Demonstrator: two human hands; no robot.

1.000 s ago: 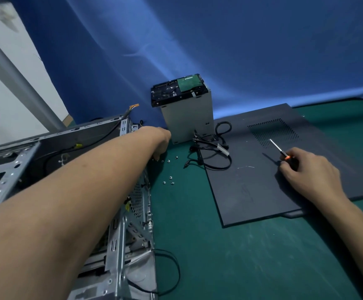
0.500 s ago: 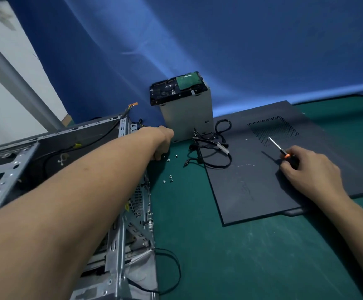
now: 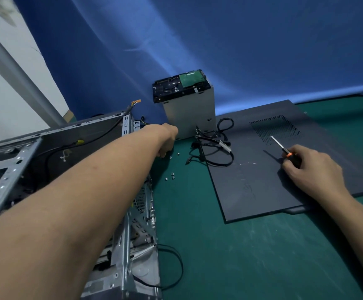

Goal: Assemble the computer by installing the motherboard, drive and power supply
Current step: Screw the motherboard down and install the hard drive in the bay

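Here the drive [image 3: 179,86] lies flat atop the power supply [image 3: 189,118] at the back of the desk [image 3: 219,245]: likely dense, rigid, shock-sensitive, best taken by its side edges, off the circuit board [image 3: 190,78]. The right hand [image 3: 312,172] grips the screwdriver [image 3: 281,147]; the left hand [image 3: 167,137] curls its fingers [image 3: 162,153] by loose screws [image 3: 172,174], grasp unclear

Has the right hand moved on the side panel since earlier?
No. The right hand and the screwdriver it grips sit where they were against the vent holes of the side panel.
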